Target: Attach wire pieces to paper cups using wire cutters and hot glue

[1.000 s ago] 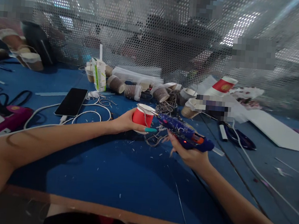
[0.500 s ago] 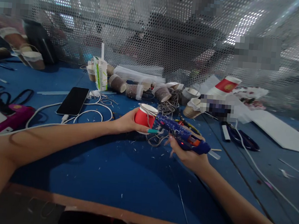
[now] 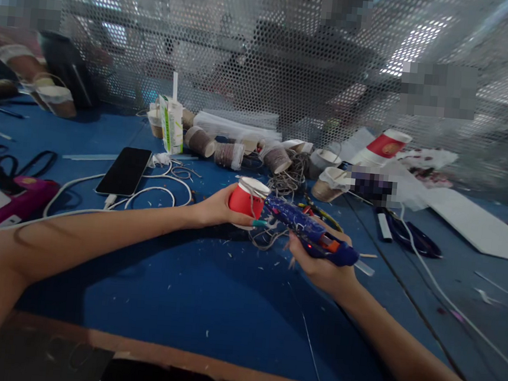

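Note:
My left hand (image 3: 219, 207) is closed round a red paper cup (image 3: 243, 202) with a white rim, and some thin grey cord lies along the cup's upper edge. In my right hand (image 3: 322, 267) is a blue glue gun (image 3: 306, 226), its nozzle pointing left at the rim of the cup. A small red light glows on the gun, and a clear glue stick (image 3: 365, 268) pokes out of its back end. Loose cord (image 3: 270, 237) lies on the blue table (image 3: 183, 285) under the cup and the nozzle.
Cord-wrapped cups (image 3: 229, 155), a drink carton (image 3: 171, 125) and tangled cord (image 3: 289, 179) stand or lie behind the hands. To the left are a phone (image 3: 124, 171) on a white cable and a magenta tool (image 3: 26, 200). Scissors (image 3: 416, 239) and a white board (image 3: 477, 225) lie right.
Both hands hold the same things in nearly the same place. The glue gun and my right hand have shifted very slightly right.

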`<state>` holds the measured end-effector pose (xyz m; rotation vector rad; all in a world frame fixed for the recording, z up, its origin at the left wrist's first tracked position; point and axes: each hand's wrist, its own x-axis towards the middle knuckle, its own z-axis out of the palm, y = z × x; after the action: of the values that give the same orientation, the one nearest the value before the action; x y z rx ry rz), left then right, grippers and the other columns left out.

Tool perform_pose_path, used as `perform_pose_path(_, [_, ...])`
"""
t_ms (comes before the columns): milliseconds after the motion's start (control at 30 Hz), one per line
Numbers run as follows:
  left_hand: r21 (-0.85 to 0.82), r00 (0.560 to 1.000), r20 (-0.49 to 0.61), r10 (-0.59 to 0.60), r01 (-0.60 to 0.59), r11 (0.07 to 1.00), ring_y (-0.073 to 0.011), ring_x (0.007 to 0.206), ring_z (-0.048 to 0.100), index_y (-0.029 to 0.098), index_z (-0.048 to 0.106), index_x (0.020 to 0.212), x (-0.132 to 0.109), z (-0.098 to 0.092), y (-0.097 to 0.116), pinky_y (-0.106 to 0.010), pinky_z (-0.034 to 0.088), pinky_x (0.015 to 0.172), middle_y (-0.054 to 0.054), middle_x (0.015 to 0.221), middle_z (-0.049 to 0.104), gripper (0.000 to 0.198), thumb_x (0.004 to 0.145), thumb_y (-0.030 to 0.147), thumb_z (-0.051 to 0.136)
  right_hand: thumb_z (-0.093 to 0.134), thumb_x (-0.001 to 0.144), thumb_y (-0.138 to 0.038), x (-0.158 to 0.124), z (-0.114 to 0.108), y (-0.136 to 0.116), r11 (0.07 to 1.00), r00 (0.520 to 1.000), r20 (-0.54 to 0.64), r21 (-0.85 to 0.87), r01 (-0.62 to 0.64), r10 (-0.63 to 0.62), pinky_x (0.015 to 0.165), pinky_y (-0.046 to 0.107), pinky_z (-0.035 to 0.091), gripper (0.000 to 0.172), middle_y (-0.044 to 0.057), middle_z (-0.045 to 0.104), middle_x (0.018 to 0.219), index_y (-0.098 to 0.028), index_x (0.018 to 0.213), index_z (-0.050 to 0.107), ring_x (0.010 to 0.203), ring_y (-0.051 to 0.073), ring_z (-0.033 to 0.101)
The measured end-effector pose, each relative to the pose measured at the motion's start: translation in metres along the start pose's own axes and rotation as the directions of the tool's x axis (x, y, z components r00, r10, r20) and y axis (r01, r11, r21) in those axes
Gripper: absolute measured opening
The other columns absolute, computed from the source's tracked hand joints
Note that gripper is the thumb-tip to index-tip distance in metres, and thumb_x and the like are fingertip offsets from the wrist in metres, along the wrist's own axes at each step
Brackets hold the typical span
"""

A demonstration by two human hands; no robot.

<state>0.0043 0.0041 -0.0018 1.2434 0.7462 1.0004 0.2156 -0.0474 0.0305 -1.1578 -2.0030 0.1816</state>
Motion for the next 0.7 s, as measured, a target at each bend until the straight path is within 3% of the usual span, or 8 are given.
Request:
perform_pose_path(467, [-0.094,0.997,0.061,-0.038,0.044,0.995,-0.0166,0.083,0.060,0.012,0.055,0.101,0.0011,-0.0049,-0.0012,-0.037,0.049,0.081,-0.007,0.095,0.063,0.061,0.047,0.017,0.084,0.052,0.075,-0.021,0.0020,-0.0017,0.0027,0.991,0.997,-0.013,-0.105,0.080,-0.082,0.043,0.027,0.035,0.028,-0.003,0.046,0.047,-0.023,0.052,0.036,0.041,0.010,0.043])
perform_pose_path(700, [-0.120,0.997,0.067,-0.026,0.034,0.992,-0.0164,0.081,0.061,0.012,0.056,0.100,0.0020,-0.0068,-0.0034,-0.039,0.048,0.084,-0.007,0.093,0.064,0.059,0.048,0.018,0.084,0.056,0.075,-0.026,-0.0006,-0.0012,0.0080,0.999,1.000,0.000,-0.040,-0.018,0.018,0.043,0.027,0.039,0.023,-0.003,0.044,0.047,-0.024,0.055,0.044,0.043,0.012,0.042])
